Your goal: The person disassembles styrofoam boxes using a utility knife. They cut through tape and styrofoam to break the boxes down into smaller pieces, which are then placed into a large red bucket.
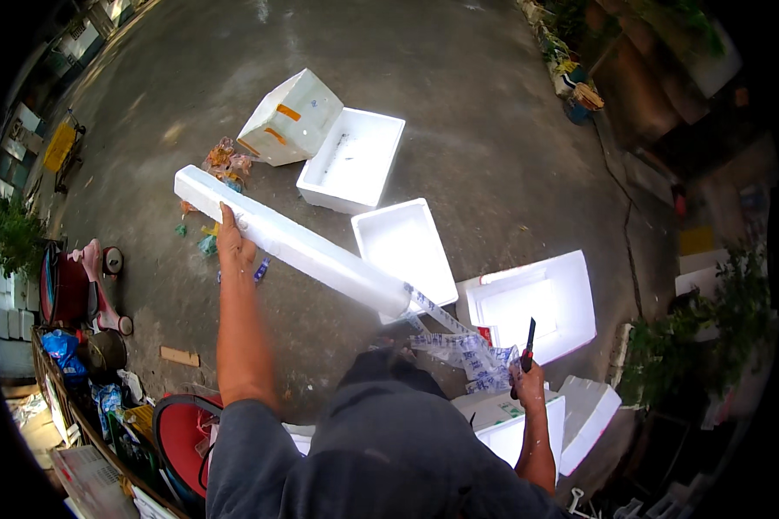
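Observation:
My left hand (234,242) grips a long white foam piece (303,246) near its far-left end, holding it up at a slant. A strip of clear printed packing tape (472,350) runs from the piece's lower right end toward my right hand (530,381). That hand is closed round a utility knife (528,350) with its dark blade pointing up and away. Crumpled tape bunches right beside the knife; whether my fingers also pinch it I cannot tell. Below the tape sits a white foam box (515,432), partly hidden by my body.
Ahead on the concrete floor lie a tilted foam box with orange tape (294,117), an open foam box (355,160), a foam tray (404,246) and another open foam box (528,303). Plastic scraps (225,160) lie left. A red basin (182,441) and a pink scooter (99,285) stand near left.

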Available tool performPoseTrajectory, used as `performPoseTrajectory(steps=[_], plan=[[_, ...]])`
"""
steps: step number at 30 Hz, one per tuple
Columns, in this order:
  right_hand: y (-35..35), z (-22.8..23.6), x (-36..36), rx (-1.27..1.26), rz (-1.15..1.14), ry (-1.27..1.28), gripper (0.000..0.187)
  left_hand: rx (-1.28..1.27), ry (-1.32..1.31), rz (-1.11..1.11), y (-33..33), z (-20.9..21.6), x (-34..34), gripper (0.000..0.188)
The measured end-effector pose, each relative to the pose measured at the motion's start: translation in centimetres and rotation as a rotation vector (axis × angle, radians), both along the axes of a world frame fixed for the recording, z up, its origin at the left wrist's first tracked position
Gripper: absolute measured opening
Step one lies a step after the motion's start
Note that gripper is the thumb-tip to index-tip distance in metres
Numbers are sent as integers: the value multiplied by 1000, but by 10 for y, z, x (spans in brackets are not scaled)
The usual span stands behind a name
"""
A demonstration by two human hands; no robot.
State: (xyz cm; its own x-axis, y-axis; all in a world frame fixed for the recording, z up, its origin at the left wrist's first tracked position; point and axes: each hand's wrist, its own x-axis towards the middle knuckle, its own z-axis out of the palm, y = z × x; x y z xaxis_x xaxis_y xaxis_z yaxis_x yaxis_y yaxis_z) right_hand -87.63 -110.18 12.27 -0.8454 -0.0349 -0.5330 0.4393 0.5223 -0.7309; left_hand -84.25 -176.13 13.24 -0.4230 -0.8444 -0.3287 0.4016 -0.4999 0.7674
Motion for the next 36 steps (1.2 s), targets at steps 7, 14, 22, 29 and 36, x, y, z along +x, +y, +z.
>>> performPoseTrajectory(steps=[7, 14, 22, 29, 36], plan=[[3, -39, -45, -16, 120, 45, 15, 53, -103, 422, -7, 31, 95, 67], [-49, -61, -60, 11, 332, 48, 16, -176, -115, 718, -22, 42, 235, 62], [-197, -112, -42, 21, 678, 27, 18, -435, -314, 771, -19, 6, 348, 45], [-386, -158, -35, 178, 1105, 186, 15, -291, -425, 937, -31, -29, 387, 52], [-693, -98, -31, -114, 1149, 575, 17, -169, -561, 961, -24, -26, 422, 50]])
